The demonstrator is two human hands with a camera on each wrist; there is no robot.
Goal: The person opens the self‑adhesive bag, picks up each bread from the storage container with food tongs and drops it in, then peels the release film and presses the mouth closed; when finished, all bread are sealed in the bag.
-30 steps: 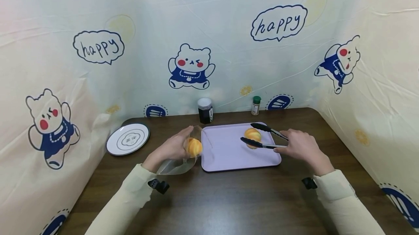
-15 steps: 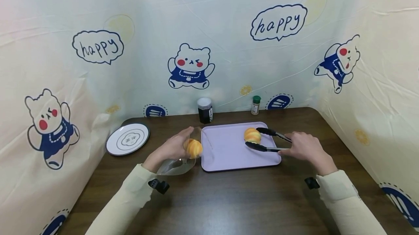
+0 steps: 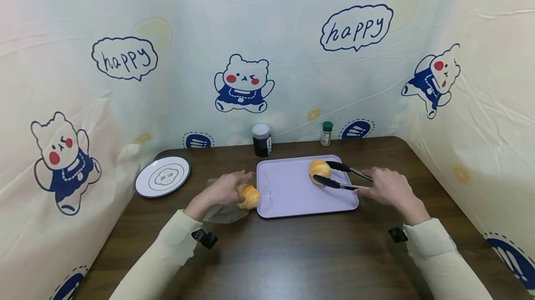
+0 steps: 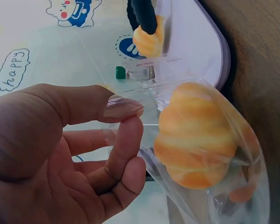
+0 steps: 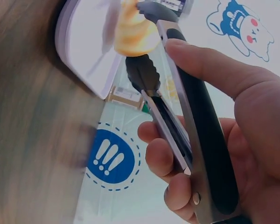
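Observation:
My left hand [image 3: 225,189] pinches the edge of a clear plastic bag [image 4: 252,154] between thumb and index finger. Inside the bag sits a ridged, golden bread roll [image 4: 196,135], just left of the lilac tray [image 3: 288,198]. In my right hand [image 3: 386,189] I grip a pair of tongs [image 5: 203,135] with black scalloped tips. Another bread roll [image 3: 319,172] rests on the tray. The tong tips are spread at its right side, one overlapping its front; whether they touch it I cannot tell.
A white plate [image 3: 163,177] with a drawn face lies at the left. Behind the tray stand a dark jar with a pale lid [image 3: 262,140] and a small green-capped shaker [image 3: 326,134]. Printed cloth [image 3: 184,95] walls in the brown table [image 3: 267,258].
The tongs have shifted right, off the middle of the roll on the tray, and that roll sits slightly farther left. My left hand and the bagged roll have come a little lower.

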